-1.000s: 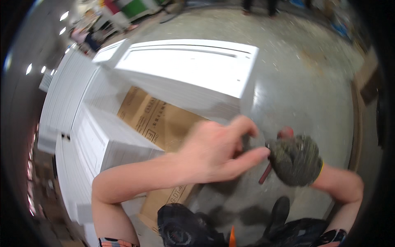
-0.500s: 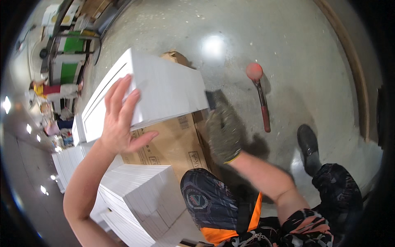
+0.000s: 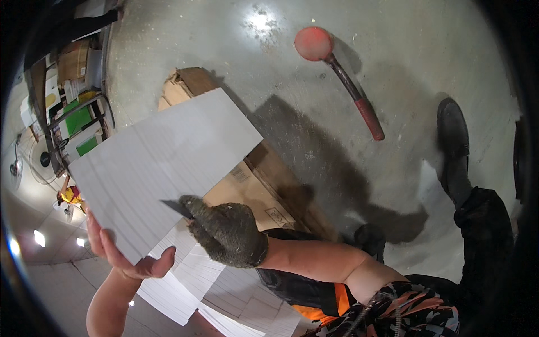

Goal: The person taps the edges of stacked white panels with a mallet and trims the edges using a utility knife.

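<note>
A stack of white boards or panels (image 3: 168,157) shows its layered edges and lies over a brown cardboard box (image 3: 255,185). My bare left hand (image 3: 126,261) rests against the stack's left side near its lower corner, fingers stretched out and thumb apart. Over the lower edge of the same layered face, my right hand (image 3: 227,233), in a dark grey-green work glove, is closed on a flat dark blade-like tool (image 3: 175,207). The tool's pointed end lies at or just above the panel edges; whether it touches cannot be told. The glove hides its other end.
A mallet (image 3: 358,101) with a round red head lies on the concrete floor at the far right. More white panel stacks (image 3: 247,297) stand nearer me, by my leg. Shelving (image 3: 84,112) and a person in yellow (image 3: 70,195) are at the left.
My right hand has swung left from the stack's right end onto its layered face, bringing the dark tool. My left hand has slid down to the lower corner. The view has turned.
</note>
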